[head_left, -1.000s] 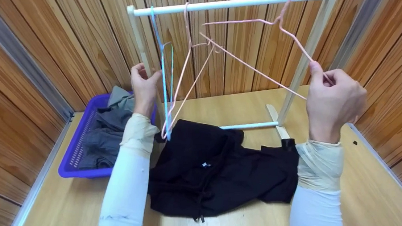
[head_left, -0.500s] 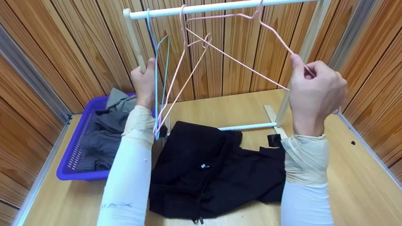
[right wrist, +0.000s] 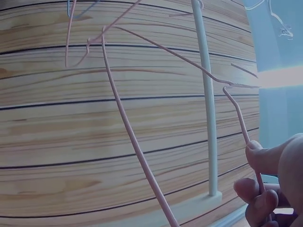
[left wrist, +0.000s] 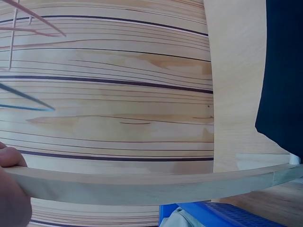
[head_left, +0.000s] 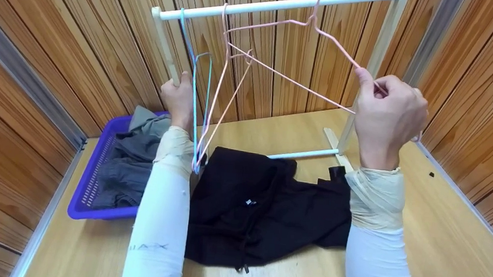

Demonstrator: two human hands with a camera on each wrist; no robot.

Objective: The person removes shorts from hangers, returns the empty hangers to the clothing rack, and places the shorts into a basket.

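My right hand [head_left: 389, 113] pinches the right arm of a pink wire hanger [head_left: 294, 76] between thumb and fingers. In the head view the hanger's hook overlaps the white top rail [head_left: 267, 7] of a small clothes rack. My left hand [head_left: 178, 99] grips the rack's left wooden post [head_left: 165, 46], also seen as the pale post [left wrist: 142, 187] in the left wrist view. A blue hanger [head_left: 194, 102] and a second pink hanger [head_left: 218, 96] hang from the rail's left part. A black garment [head_left: 302, 215] with a small white label lies spread below the rack.
A purple basket [head_left: 84, 186] of grey and dark clothes [head_left: 130, 168] stands left of my left forearm. The rack's lower bar [head_left: 305, 154] and right foot [head_left: 339, 151] sit behind the garment. Wood-panelled walls [head_left: 300, 89] enclose the table. A tiny black bit [head_left: 431, 174] lies far right.
My right hand has moved left with the pink hanger, its hook sliding left across the rail in view. My left hand's fingers have closed around the post. The hanging hangers sway slightly.
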